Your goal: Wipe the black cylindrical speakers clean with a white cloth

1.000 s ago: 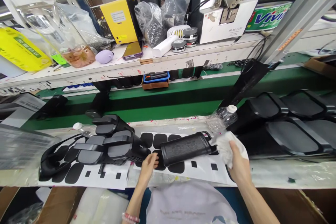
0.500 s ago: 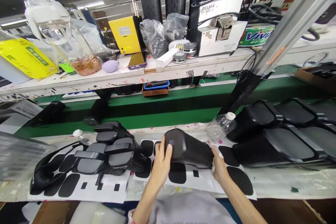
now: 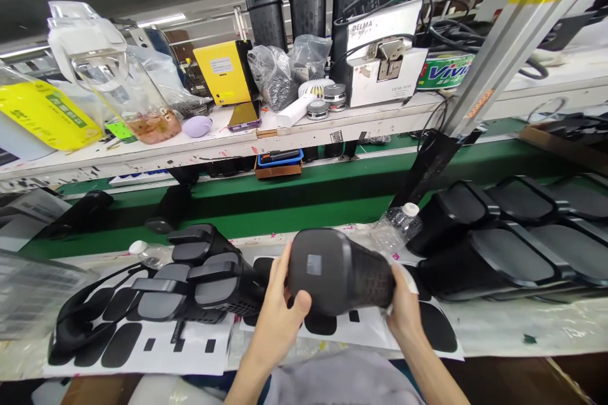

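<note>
Between my two hands is a black speaker-like housing [image 3: 323, 272], held on its side above the bench. Its flat rounded end, with a small grey square on it, is turned toward me. My left hand [image 3: 280, 310] grips that end, thumb on the face and the other fingers along the far side. My right hand [image 3: 401, 304] is closed around the narrower right end; something white shows beside its fingers, too little to name. Beneath the housing lies a white sheet [image 3: 380, 329] with black rounded stickers [image 3: 439, 326], partly hidden by it.
Several black housings with handles [image 3: 513, 256] stand on the right, and more [image 3: 218, 281] stand on the left over another sticker sheet [image 3: 190, 354]. Clear bottles [image 3: 396, 228] are behind. A loaded shelf [image 3: 285, 133] and a slanting metal post [image 3: 503, 44] rise beyond the green strip [image 3: 294, 193].
The housing has turned so its flat end and the grey square face me more. My left hand has shifted its hold to the end's edge, and both hands have come nearer.
</note>
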`<state>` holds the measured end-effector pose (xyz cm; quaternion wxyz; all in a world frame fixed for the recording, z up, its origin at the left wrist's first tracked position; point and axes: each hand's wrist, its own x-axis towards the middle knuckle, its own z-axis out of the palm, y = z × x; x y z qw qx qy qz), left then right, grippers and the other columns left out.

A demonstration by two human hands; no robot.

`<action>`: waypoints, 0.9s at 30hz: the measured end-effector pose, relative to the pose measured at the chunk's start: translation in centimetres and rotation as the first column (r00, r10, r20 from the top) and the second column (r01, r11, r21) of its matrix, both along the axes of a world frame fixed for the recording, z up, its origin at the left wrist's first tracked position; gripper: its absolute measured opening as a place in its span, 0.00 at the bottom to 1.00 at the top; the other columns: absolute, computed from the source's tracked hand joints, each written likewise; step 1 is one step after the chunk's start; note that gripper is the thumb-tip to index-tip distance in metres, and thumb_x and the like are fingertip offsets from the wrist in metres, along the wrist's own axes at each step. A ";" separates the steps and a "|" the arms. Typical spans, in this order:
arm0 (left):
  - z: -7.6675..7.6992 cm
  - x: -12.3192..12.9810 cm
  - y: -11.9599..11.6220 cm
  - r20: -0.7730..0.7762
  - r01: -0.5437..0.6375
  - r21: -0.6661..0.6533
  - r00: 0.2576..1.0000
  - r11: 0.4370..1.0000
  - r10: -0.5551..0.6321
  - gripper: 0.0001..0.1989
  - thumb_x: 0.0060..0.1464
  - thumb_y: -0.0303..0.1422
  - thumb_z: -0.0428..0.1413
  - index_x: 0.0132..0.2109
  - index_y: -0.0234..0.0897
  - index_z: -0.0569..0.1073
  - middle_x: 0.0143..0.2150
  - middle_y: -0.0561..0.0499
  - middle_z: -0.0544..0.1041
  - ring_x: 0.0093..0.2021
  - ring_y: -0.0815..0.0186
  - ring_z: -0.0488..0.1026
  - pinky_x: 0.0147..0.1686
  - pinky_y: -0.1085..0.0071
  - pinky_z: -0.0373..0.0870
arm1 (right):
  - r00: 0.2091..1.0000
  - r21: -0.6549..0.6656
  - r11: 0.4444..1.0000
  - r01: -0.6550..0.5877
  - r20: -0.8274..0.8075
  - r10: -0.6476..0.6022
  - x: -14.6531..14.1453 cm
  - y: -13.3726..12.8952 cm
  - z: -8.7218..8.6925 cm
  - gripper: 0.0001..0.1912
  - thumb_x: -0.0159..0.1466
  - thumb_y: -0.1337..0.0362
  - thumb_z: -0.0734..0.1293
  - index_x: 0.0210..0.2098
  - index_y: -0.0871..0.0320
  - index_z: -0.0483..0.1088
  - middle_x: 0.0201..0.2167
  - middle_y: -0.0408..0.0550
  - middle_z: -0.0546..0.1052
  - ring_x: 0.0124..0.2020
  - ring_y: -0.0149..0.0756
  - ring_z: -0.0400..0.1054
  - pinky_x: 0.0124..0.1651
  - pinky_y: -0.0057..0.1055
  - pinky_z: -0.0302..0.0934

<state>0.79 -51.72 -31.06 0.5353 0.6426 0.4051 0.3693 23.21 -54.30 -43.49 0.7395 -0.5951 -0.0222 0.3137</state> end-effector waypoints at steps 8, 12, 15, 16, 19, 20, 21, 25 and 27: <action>-0.8 0.8 -1.3 0.186 0.077 -0.142 0.981 0.987 -0.050 0.60 0.48 0.53 0.59 0.69 0.41 0.25 0.69 0.37 0.54 0.68 0.51 0.55 0.66 0.54 0.51 | 0.894 0.172 0.944 0.281 0.310 -0.322 1.8 -0.5 10.0 0.21 0.58 0.51 0.68 0.44 0.59 0.76 0.47 0.48 0.77 0.53 0.44 0.69 0.61 0.42 0.59; -0.6 1.0 -1.9 0.053 -0.146 0.255 0.989 0.956 0.137 0.60 0.40 0.44 0.65 0.70 0.42 0.35 0.70 0.40 0.50 0.68 0.46 0.52 0.66 0.50 0.48 | 0.959 0.249 0.944 0.218 0.126 -0.254 1.4 -0.5 10.8 0.15 0.61 0.56 0.66 0.44 0.56 0.75 0.46 0.45 0.78 0.54 0.38 0.69 0.59 0.36 0.62; -0.9 0.1 -2.2 -0.075 -0.148 0.501 0.974 0.853 0.213 0.62 0.34 0.38 0.66 0.70 0.41 0.39 0.70 0.39 0.49 0.68 0.41 0.50 0.66 0.47 0.47 | 0.982 0.153 0.979 0.138 -0.149 -0.116 1.8 -0.2 10.7 0.12 0.62 0.59 0.65 0.42 0.54 0.75 0.44 0.43 0.78 0.49 0.36 0.72 0.49 0.30 0.69; -1.1 -0.3 -2.2 -0.093 -0.135 0.534 0.972 0.834 0.217 0.62 0.33 0.37 0.66 0.70 0.40 0.39 0.69 0.38 0.49 0.68 0.40 0.51 0.65 0.46 0.48 | 0.976 0.141 0.985 0.103 -0.208 -0.072 2.1 -0.1 10.7 0.11 0.63 0.60 0.64 0.42 0.55 0.75 0.43 0.43 0.79 0.47 0.36 0.73 0.46 0.29 0.71; -1.5 -1.2 -2.4 -0.101 -0.103 0.544 0.977 0.833 0.188 0.61 0.35 0.39 0.66 0.70 0.39 0.37 0.69 0.36 0.50 0.67 0.38 0.53 0.64 0.44 0.49 | 0.967 0.194 0.981 -0.022 -0.245 0.070 3.4 0.2 11.1 0.12 0.64 0.60 0.62 0.41 0.56 0.74 0.38 0.45 0.79 0.40 0.37 0.75 0.39 0.32 0.72; -1.6 -1.4 -2.3 -0.099 -0.098 0.537 0.979 0.838 0.178 0.62 0.36 0.40 0.66 0.70 0.40 0.36 0.69 0.36 0.49 0.67 0.38 0.53 0.65 0.44 0.48 | 0.967 0.224 0.972 -0.063 -0.228 0.115 3.8 0.2 11.3 0.12 0.64 0.59 0.61 0.40 0.55 0.74 0.36 0.45 0.79 0.37 0.37 0.75 0.37 0.32 0.73; -1.6 -1.5 -2.3 -0.093 -0.100 0.536 0.980 0.839 0.176 0.62 0.36 0.40 0.65 0.70 0.40 0.35 0.69 0.36 0.48 0.67 0.38 0.51 0.65 0.45 0.47 | 0.968 0.255 0.962 -0.098 -0.201 0.152 4.1 0.2 11.6 0.11 0.64 0.58 0.62 0.39 0.54 0.74 0.35 0.45 0.79 0.35 0.36 0.75 0.35 0.32 0.72; -1.3 -2.2 -1.8 -0.028 -0.119 0.539 0.987 0.834 0.159 0.63 0.36 0.41 0.64 0.70 0.40 0.31 0.70 0.38 0.49 0.67 0.39 0.52 0.65 0.49 0.51 | 0.986 0.357 0.924 -0.138 -0.041 0.163 4.3 -0.2 13.1 0.08 0.60 0.57 0.66 0.37 0.52 0.72 0.31 0.41 0.75 0.27 0.31 0.70 0.23 0.25 0.66; -1.0 -2.5 -1.4 0.016 -0.111 0.527 0.993 0.843 0.121 0.63 0.37 0.41 0.64 0.70 0.41 0.30 0.69 0.38 0.51 0.66 0.41 0.56 0.63 0.51 0.56 | 0.992 0.382 0.917 -0.114 -0.001 0.124 4.0 -0.4 14.1 0.07 0.57 0.59 0.69 0.35 0.52 0.71 0.28 0.39 0.73 0.24 0.29 0.67 0.19 0.22 0.62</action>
